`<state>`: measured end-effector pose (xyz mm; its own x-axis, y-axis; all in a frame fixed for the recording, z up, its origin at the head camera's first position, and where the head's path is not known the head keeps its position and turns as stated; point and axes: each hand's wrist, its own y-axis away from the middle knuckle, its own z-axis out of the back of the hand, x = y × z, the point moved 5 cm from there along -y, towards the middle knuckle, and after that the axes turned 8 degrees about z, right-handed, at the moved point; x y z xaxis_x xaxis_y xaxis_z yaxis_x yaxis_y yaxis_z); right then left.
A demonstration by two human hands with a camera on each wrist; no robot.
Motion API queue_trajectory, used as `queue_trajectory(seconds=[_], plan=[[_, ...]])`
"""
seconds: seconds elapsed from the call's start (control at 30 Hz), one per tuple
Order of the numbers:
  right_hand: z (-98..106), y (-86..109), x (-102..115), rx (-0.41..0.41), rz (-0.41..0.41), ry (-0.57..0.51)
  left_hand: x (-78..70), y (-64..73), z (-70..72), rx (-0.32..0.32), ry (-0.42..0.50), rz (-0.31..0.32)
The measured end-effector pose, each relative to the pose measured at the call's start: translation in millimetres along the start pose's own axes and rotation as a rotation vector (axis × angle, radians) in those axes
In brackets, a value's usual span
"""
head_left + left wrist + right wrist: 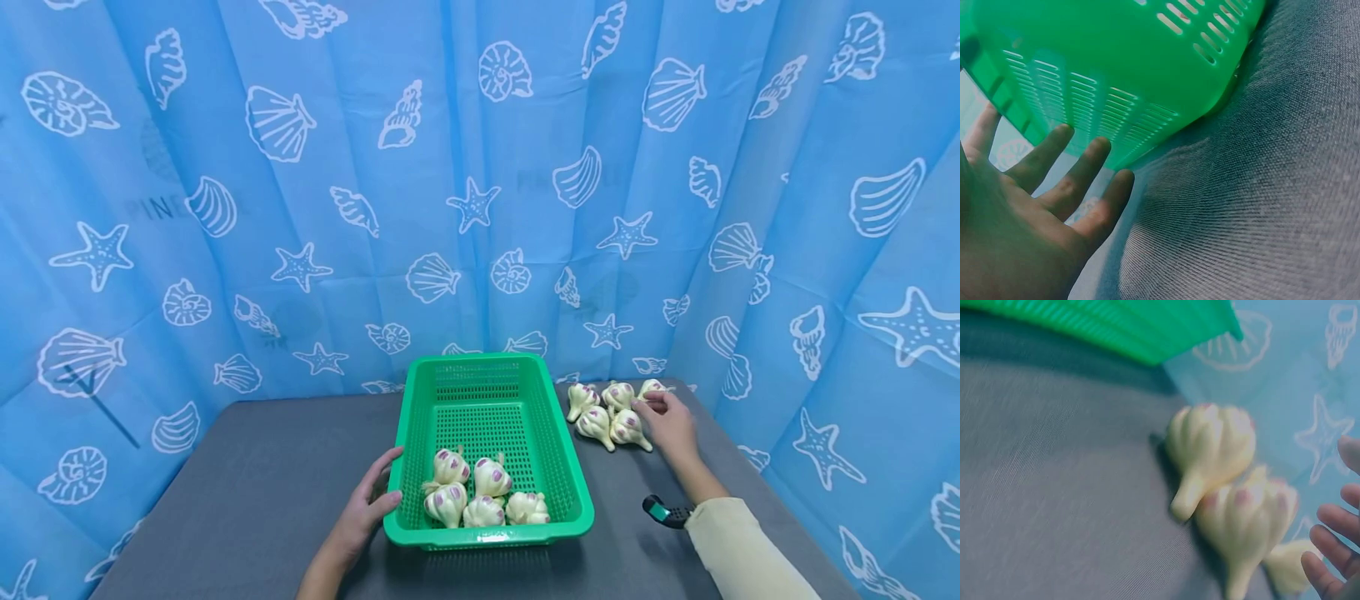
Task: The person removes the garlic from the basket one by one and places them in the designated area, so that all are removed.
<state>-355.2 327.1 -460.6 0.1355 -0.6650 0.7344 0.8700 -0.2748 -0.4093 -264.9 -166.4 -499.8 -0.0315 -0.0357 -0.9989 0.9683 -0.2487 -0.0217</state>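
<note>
A green plastic basket (489, 536) with slotted walls stands on the table, and several garlic bulbs (446, 505) lie in its near end. My left hand (362, 510) is at the basket's left side, its spread fingers against the outer wall, as the left wrist view also shows. To the right of the basket, more garlic bulbs (595, 425) sit in a cluster. My right hand (670, 425) is at the right edge of this cluster, by the farthest right bulb (651, 387), which it partly hides. In the right wrist view its fingers (1335, 547) are loosely extended, with nothing visible between them.
A grey cloth covers the table (277, 492). Behind and at both sides hangs a blue curtain (360, 275) with white shells and starfish. A black strap with a small device (666, 511) is on my right wrist, beside a cream sleeve (738, 550).
</note>
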Motion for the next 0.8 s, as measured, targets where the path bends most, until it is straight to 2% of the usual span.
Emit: queue_trajectory(seconds=[0.17,0.33,0.47,0.63,0.8], plan=[[4.1,-8.4,26.0,-0.046,0.055,-0.005,-0.6,0.1,-0.5,0.006,0.002,-0.001],[3.4,-13.5,48.9,-0.041,0.078,-0.051,-1.5,0.1,-0.2,0.020,0.005,-0.002],[0.1,-15.9,66.6,0.001,0.061,-0.144,-1.5,0.5,-0.1,0.017,0.000,-0.006],[-8.0,-18.6,86.8,0.096,0.036,-0.296,-1.1,0.9,0.2,-0.006,-0.006,-0.005],[-15.8,-21.0,105.8,0.155,0.065,-0.343,-0.9,0.6,0.1,-0.009,-0.004,0.004]])
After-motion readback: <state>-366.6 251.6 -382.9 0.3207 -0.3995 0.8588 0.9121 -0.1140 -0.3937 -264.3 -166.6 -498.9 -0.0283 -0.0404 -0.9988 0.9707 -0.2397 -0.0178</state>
